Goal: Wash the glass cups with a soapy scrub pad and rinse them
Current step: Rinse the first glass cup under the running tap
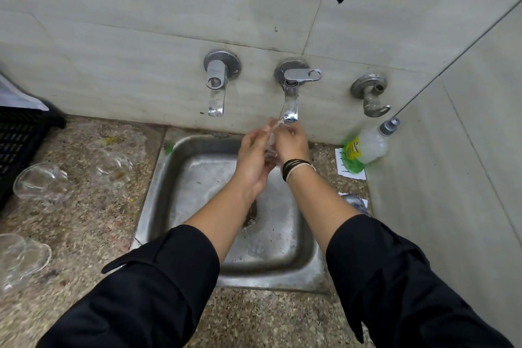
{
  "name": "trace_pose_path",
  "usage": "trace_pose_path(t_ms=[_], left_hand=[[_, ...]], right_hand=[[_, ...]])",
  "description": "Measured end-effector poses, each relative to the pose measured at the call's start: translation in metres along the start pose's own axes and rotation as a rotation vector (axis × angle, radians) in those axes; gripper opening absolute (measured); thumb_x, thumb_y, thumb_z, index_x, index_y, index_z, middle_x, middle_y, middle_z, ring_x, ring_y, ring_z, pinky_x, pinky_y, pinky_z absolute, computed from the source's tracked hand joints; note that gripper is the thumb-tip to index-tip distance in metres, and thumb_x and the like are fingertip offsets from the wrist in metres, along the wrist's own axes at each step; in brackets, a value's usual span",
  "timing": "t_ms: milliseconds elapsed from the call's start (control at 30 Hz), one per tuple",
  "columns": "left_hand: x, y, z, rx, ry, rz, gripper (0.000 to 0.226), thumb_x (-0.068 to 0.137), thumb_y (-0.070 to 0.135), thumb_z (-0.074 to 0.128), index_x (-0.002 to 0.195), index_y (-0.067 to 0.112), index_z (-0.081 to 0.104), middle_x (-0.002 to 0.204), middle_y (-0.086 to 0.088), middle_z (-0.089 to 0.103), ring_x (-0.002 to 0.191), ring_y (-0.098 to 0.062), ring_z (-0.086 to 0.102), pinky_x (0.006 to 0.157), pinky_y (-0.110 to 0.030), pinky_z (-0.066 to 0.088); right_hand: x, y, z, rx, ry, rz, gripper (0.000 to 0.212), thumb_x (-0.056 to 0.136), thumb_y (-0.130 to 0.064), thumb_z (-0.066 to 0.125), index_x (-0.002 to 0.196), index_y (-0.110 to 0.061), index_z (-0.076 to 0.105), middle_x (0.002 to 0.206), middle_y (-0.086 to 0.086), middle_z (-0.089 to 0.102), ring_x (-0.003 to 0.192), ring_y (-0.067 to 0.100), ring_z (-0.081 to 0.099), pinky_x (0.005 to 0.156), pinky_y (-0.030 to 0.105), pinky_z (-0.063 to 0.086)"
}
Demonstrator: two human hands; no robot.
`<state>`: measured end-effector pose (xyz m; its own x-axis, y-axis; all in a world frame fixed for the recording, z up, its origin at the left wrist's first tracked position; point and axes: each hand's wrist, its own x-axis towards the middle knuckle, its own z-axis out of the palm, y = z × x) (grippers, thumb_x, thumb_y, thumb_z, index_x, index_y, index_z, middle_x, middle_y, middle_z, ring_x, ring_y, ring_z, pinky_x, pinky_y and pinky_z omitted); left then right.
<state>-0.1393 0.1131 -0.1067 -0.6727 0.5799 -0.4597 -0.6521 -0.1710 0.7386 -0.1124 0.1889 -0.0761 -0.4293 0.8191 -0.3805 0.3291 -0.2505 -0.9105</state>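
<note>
Here, both hands' fingers grip a glass cup [271,142] under the middle tap [291,106].

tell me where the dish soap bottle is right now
In the head view the dish soap bottle lies tilted on the counter to the right of the sink, against the corner wall, below the rightmost tap.

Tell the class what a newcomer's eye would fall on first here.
Both hands, left hand and right hand, hold a glass cup under the middle tap, above the steel sink. More glass cups wait on the counter at left; a dish soap bottle leans in the right corner.
</note>
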Motion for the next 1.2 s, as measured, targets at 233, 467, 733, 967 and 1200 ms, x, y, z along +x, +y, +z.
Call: trace_pose_path(t_ms=[233, 467, 733, 967, 1200], left_hand=[[0.017, 0.023, -0.014, 0.287, 0.038, 0.067, 0.047, 0.096, 0.059, 0.056, 0.114, 0.019, 0.073, 0.101, -0.002, 0.079, 0.092, -0.02, 0.076, 0.072, -0.031, 0.059], [0.013, 0.018, -0.018, 0.048, -0.04, -0.148, 0.052, 0.097, 0.05, 0.051, 0.105, 0.004, 0.073, 0.102, -0.017, 0.075, 0.097, -0.031, 0.072, 0.089, -0.039, 0.058], [0.014, 0.017, -0.018, -0.089, -0.056, -0.251, 0.046, 0.095, 0.044, 0.04, 0.092, 0.01, 0.071, 0.091, -0.013, 0.072, 0.081, -0.026, 0.069, 0.079, -0.039, 0.055], [0.03, 0.021, -0.026, -0.08, 0.007, -0.172, 0.043, 0.091, 0.045, 0.045, 0.102, 0.012, 0.071, 0.1, -0.012, 0.072, 0.095, -0.027, 0.069, 0.097, -0.045, 0.055], [0.038, 0.022, -0.024, -0.03, 0.077, -0.076, 0.044, 0.068, 0.044, 0.061, 0.096, 0.01, 0.067, 0.089, -0.014, 0.066, 0.079, -0.029, 0.065, 0.065, -0.031, 0.053]], right_hand=[[0.002, 0.004, -0.016, 0.364, -0.323, 0.458, 0.033, 0.1, -0.021, 0.049, 0.122, -0.003, 0.066, 0.12, 0.019, 0.07, 0.108, 0.035, 0.069, 0.098, 0.051, 0.054], [-0.009, 0.012, -0.007, 0.315, -0.383, 0.528, 0.027, 0.098, -0.024, 0.059, 0.117, -0.007, 0.069, 0.107, 0.012, 0.074, 0.093, 0.027, 0.07, 0.068, 0.037, 0.064], [0.002, 0.025, -0.029, -0.556, -0.07, -0.337, 0.03, 0.086, -0.037, 0.051, 0.08, -0.015, 0.071, 0.084, 0.009, 0.075, 0.076, 0.03, 0.072, 0.073, 0.048, 0.06], [-0.028, 0.011, -0.055, -1.106, -0.122, -1.171, 0.056, 0.077, -0.017, 0.051, 0.133, -0.011, 0.054, 0.135, 0.005, 0.053, 0.08, 0.03, 0.067, 0.05, 0.036, 0.054], [-0.045, -0.004, -0.033, -1.174, -0.517, -0.804, 0.053, 0.074, -0.021, 0.051, 0.126, -0.019, 0.062, 0.124, 0.002, 0.064, 0.103, 0.032, 0.066, 0.083, 0.042, 0.055]])
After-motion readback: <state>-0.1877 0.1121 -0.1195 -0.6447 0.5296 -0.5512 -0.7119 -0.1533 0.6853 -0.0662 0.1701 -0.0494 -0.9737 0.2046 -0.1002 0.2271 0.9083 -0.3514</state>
